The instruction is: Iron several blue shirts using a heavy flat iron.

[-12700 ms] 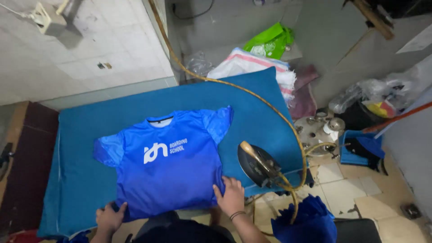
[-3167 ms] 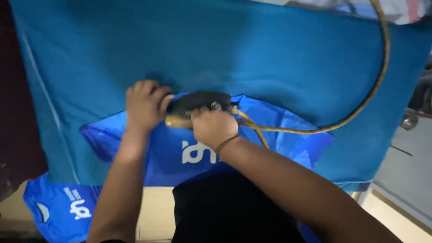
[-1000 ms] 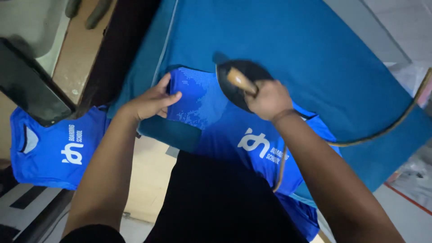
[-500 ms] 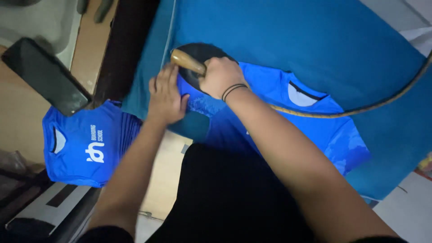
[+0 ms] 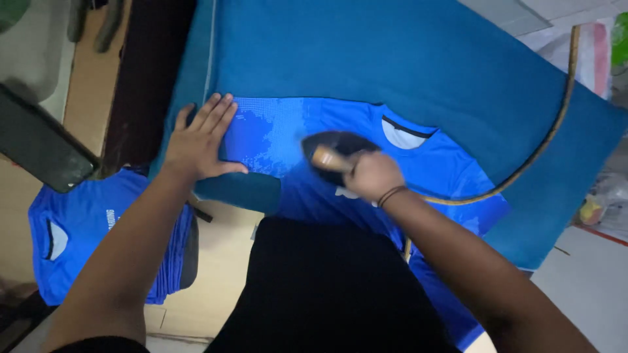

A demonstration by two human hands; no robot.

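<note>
A bright blue sports shirt [image 5: 432, 167] lies flat on the teal padded ironing table [image 5: 405, 59], its neck opening toward the far side. My right hand [image 5: 369, 175] grips the wooden handle of a dark iron [image 5: 333, 147] that rests on the shirt's chest. My left hand [image 5: 199, 138] lies flat with fingers spread on the shirt's left sleeve at the table's near edge. A yellowish cord [image 5: 549, 137] curves from the iron across the table to the upper right.
A stack of folded blue shirts [image 5: 85, 225] sits lower left, below the table. A dark slanted object [image 5: 39, 147] is at the left edge. Bags and clutter [image 5: 605, 196] lie on the floor at right.
The iron has slid from the sleeve at the table's left corner to the middle of the shirt's chest. My left hand stayed pressed flat on the sleeve.
</note>
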